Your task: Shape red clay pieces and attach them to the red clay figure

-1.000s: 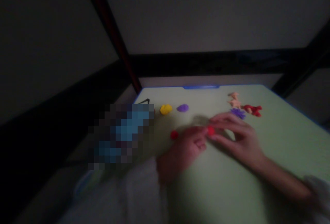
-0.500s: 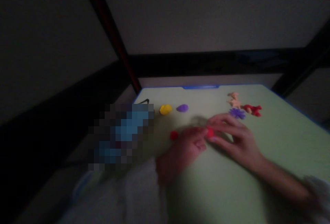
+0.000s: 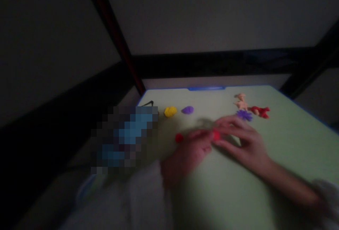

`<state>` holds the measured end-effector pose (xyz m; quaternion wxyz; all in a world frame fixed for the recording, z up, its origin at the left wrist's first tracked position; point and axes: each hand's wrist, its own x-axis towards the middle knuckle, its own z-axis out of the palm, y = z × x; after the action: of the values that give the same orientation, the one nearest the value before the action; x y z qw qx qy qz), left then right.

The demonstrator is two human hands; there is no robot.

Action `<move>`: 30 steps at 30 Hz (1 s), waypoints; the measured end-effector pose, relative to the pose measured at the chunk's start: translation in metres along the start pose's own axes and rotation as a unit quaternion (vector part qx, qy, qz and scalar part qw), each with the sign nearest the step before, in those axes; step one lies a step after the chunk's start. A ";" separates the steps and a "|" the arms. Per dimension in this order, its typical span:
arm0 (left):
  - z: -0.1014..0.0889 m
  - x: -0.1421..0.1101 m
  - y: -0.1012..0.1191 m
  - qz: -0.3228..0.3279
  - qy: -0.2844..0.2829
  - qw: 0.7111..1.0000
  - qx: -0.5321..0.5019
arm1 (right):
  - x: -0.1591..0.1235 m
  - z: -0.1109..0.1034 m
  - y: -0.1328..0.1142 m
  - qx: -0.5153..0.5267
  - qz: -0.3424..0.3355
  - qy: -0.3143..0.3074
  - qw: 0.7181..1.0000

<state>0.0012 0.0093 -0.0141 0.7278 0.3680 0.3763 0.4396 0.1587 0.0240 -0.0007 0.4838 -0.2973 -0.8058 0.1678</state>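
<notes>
A small lump of red modelling clay (image 3: 216,135) is pinched between the thumb and fingers of my right hand (image 3: 245,141), just above the table. My left hand (image 3: 192,152) is closed, its thumb and index fingertip pressed against the left side of the same lump. The fingers hide part of the clay, and blur hides its exact shape. Another red lump (image 3: 179,137) lies on the table beside my left knuckles. Beyond my right hand rests a purple spiky clay shape (image 3: 244,115).
The pale table (image 3: 212,194) has a blue edge. At the back lie a yellow clay lump (image 3: 170,111) and a purple oval (image 3: 188,110). Farther right are a peach clay figure (image 3: 241,103) and a red one (image 3: 262,111). A pixelated blue item (image 3: 132,129) covers the left side.
Both hands stay in nearly the same place around the red clay, with only slight finger movement. The clay pieces on the table have not moved.
</notes>
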 end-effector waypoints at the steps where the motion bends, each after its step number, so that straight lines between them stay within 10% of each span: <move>1: 0.000 -0.001 0.000 0.000 0.000 1.000 0.003 | 0.000 0.000 0.000 0.001 0.003 0.008 1.000; 30: 0.005 -0.001 0.003 -0.026 0.026 0.996 -0.077 | 0.002 -0.002 -0.004 -0.021 0.004 0.018 1.000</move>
<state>0.0043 0.0088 -0.0086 0.7550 0.2893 0.3699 0.4577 0.1585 0.0221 0.0040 0.4912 -0.3132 -0.7993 0.1478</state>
